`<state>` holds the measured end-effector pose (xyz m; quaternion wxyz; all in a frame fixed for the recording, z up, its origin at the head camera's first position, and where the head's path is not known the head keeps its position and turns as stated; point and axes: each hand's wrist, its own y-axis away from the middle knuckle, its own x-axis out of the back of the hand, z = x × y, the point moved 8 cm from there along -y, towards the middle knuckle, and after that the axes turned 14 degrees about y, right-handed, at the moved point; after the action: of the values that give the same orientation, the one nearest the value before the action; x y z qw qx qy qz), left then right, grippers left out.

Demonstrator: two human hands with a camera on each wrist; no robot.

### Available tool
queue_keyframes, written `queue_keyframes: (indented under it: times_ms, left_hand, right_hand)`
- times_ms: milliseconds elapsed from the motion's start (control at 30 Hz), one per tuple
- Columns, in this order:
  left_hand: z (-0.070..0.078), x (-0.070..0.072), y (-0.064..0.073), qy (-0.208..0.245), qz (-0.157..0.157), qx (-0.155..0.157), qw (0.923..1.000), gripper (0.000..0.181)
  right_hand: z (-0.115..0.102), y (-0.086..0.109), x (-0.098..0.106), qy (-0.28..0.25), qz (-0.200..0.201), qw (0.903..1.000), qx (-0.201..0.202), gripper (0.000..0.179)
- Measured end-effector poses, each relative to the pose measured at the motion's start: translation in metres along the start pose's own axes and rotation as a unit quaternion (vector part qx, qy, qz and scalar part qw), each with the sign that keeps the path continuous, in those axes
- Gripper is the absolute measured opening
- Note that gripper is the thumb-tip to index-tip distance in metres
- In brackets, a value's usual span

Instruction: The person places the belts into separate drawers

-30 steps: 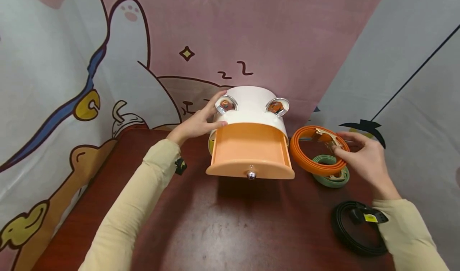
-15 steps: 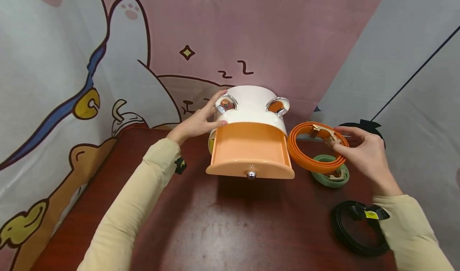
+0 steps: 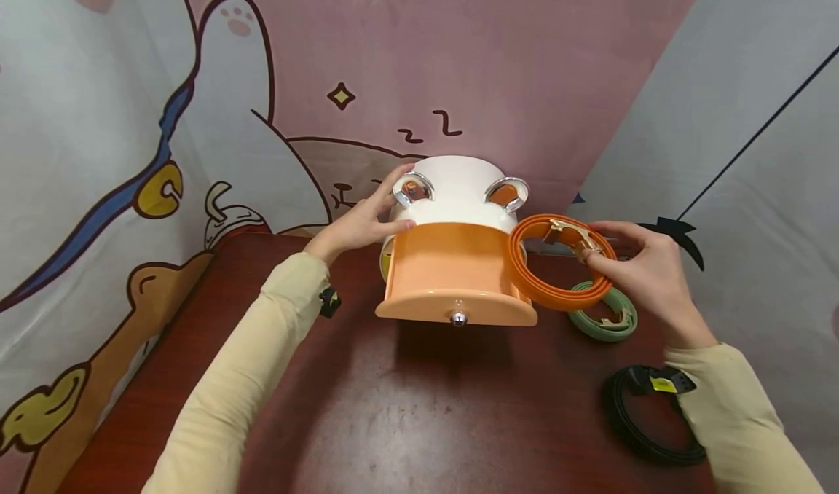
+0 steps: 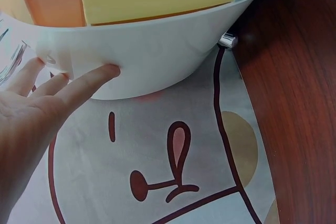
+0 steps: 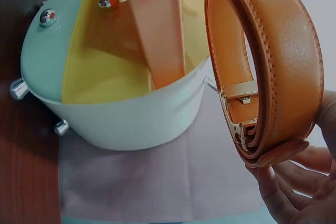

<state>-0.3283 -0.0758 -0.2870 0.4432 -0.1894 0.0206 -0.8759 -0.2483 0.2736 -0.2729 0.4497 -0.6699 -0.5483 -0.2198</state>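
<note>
Pinching the coiled orange belt (image 5: 294, 66) near its buckle (image 5: 239, 88) with my right fingers (image 3: 623, 233), aloft at the right edge of the pulled-out drawer (image 3: 419, 309); this grip seems to keep the roll from springing loose. My left fingers (image 4: 86, 85) lie extended against the left side of the white cabinet (image 3: 452, 188), clasping nothing, probably to steady it near the far edge of the tabletop (image 3: 393, 421). Green belt (image 3: 606, 330) and black belt (image 3: 645, 447) sit coiled toward the tabletop's right edge.
</note>
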Motion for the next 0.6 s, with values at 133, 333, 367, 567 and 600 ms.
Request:
queue_keyframes:
  times_ms: [133,333,367,567,600]
  left_hand:
    - [0.008,-0.002,0.004,0.003,0.001,0.006,1.0000,0.087]
    - [0.010,-0.002,0.005,0.003,0.003,0.006,1.0000,0.087]
    - [0.010,-0.002,0.005,0.002,0.004,0.007,1.0000,0.087]
    - [0.009,-0.001,0.004,-0.018,0.016,0.021,0.9995,0.087]
    - [0.009,0.000,0.005,-0.021,0.019,0.024,0.9993,0.087]
  right_hand:
    - [-0.008,-0.003,-0.002,0.000,0.004,0.9999,0.009,0.040]
    - [-0.022,-0.006,-0.006,-0.018,-0.007,0.9995,0.023,0.042]
    - [-0.025,-0.007,-0.007,-0.020,-0.007,0.9994,0.027,0.042]
    - [-0.036,-0.013,-0.008,-0.021,0.004,0.9989,0.043,0.040]
    - [-0.038,-0.014,-0.009,-0.025,0.002,0.9988,0.042,0.039]
